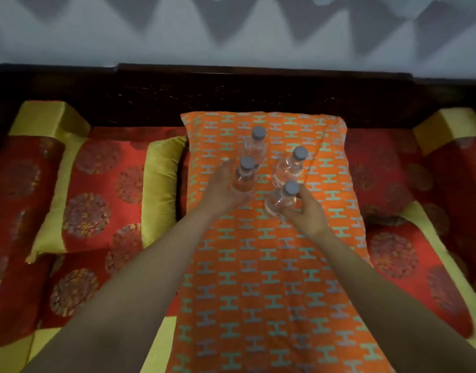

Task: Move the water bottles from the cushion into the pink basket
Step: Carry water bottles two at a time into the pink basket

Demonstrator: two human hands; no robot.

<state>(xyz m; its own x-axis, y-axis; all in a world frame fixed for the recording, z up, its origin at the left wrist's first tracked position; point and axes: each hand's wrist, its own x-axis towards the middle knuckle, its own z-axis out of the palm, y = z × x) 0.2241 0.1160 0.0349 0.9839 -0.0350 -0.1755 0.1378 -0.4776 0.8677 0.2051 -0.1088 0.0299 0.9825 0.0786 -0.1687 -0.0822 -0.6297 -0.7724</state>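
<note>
Four clear water bottles (pixel 289 168) with grey caps are standing in a tight cluster on the orange cushion (pixel 258 278), up toward its far end. From my remote seat I'm seeing both hands working at once: the left hand (pixel 220 189) is wrapping round the front-left bottle (pixel 242 181), thumb in front. The right hand (pixel 304 211) is gripping the front-right bottle (pixel 280 201) just under its cap. Can't tell if either one is lifting off the fabric. The back bottle (pixel 255 144) is standing untouched. Red and gold cushions (pixel 102 189) are lying either side, with a dark wooden backrest (pixel 258 92) running behind.
</note>
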